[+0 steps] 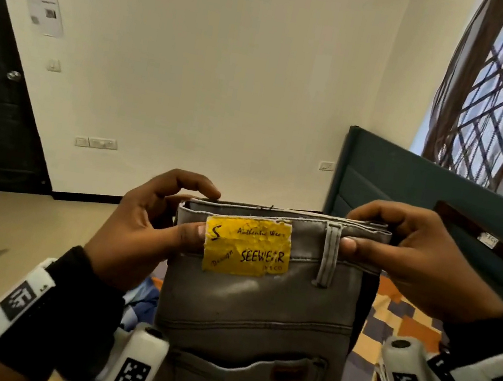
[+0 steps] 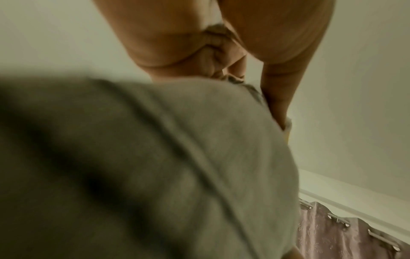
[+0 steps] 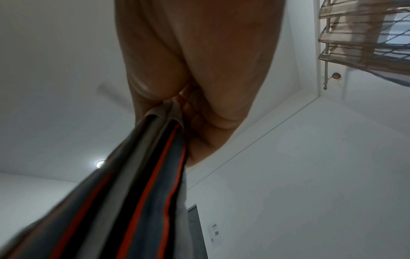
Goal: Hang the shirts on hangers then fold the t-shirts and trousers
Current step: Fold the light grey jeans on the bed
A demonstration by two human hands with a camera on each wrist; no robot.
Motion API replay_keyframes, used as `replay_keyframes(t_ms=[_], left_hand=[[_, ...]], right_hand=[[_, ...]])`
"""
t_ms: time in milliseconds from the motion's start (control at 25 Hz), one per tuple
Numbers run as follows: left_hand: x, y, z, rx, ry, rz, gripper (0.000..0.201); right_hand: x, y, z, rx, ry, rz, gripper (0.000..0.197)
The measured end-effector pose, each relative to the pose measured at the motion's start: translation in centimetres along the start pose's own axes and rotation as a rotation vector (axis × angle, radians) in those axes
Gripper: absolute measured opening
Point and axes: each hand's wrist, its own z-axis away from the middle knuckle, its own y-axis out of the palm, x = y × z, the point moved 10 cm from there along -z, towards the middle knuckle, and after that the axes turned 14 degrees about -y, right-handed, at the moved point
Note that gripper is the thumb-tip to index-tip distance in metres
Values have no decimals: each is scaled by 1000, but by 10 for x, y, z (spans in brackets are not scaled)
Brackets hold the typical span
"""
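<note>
Open air above trousers (image 1: 256,308), headboard (image 1: 411,188) near right (perhaps close), floor (image 1: 19,223) left

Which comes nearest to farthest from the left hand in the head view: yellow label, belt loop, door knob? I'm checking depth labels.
1. The yellow label, touched by the left hand thumb on the trousers waistband.
2. The belt loop, further right along the waistband, by the right hand.
3. The door knob, across the room, far left.

The yellow patch (image 1: 247,246) on the trousers (image 1: 253,325) reads "S", "SEEWEAR" — and, seemingly, "Authentic Wear".
</note>
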Motion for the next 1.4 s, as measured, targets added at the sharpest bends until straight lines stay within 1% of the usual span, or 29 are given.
replay_keyframes(t_ms=[80,160,200,280,320,360,400,440,480,520,560,600,640,720,800,840,880,920,960,1000,1040,1080,1120,1160,1200,1240,1280,1360,1400], left_hand=[[25,-3,-32,-3,-53,7,54],[68,-15,-102,-94,-113,-131,50],[100,-27,-152,-174,-138,-247,52],[176,-62,-231,-323,-283,-555,72],[222,-80,-262,-361,-380,-695,80],[274,-95,-279,-392,-496,-821,81],[327,-101,-276,-352,-622,-916,76],[387,-101,-258,-256,-757,-953,70],[442,-99,-234,-170,-866,-946,64],[489,-96,-207,-106,-968,-924,59],[531,-91,-178,-65,-1063,-908,54],[568,-89,-149,-65,-1153,-897,50],[597,-87,-122,-89,-1232,-882,44],[664,-74,-63,-108,-1390,-773,29],[728,-54,-9,-85,-1526,-669,20],[758,-44,13,-85,-1576,-624,19],[786,-34,34,-103,-1615,-569,24],[810,-27,53,-138,-1642,-525,34],[824,-22,64,-174,-1659,-489,46],[843,-17,82,-216,-1687,-425,59],[861,-12,97,-263,-1704,-355,69],[877,-6,111,-288,-1727,-285,75],[890,1,122,-293,-1745,-218,76],[901,8,133,-276,-1764,-191,72],[907,14,139,-272,-1755,-182,63],[909,17,140,-293,-1727,-217,55],[907,13,139,-353,-1686,-270,50],[905,3,140,-445,-1633,-437,59],[905,3,138,-469,-1618,-437,64]], right_hand=[[-45,-10,-11,-40,62,-17,24],[-123,-29,-41,-91,169,48,20],[-182,-46,-63,-117,228,84,21],[-293,-69,-87,-140,380,178,36],[-354,-82,-93,-109,461,278,46],[-409,-87,-89,-49,523,387,50],[-453,-80,-68,61,584,463,46],[-490,-65,-34,203,643,502,36],[-524,-44,5,395,704,509,24],[-548,-19,50,600,773,498,18],[-571,0,98,761,861,481,23],[-590,14,139,833,932,463,28],[-603,26,170,830,990,429,31],[-639,54,234,729,1110,328,34],[-671,83,293,575,1241,236,21],[-688,99,323,500,1297,182,16],[-704,116,352,440,1337,138,14],[-718,133,382,385,1371,107,14],[-725,145,404,337,1415,80,11],[-735,162,435,290,1470,39,3],[-744,175,462,232,1517,14,8],[-750,187,485,188,1553,5,18],[-751,196,499,151,1580,2,30],[-750,204,508,115,1594,-3,42],[-749,209,513,70,1590,4,51],[-750,210,515,22,1576,31,54],[-749,208,510,-22,1548,67,49],[-753,208,509,-75,1500,106,22],[-753,204,509,-104,1468,134,20]])
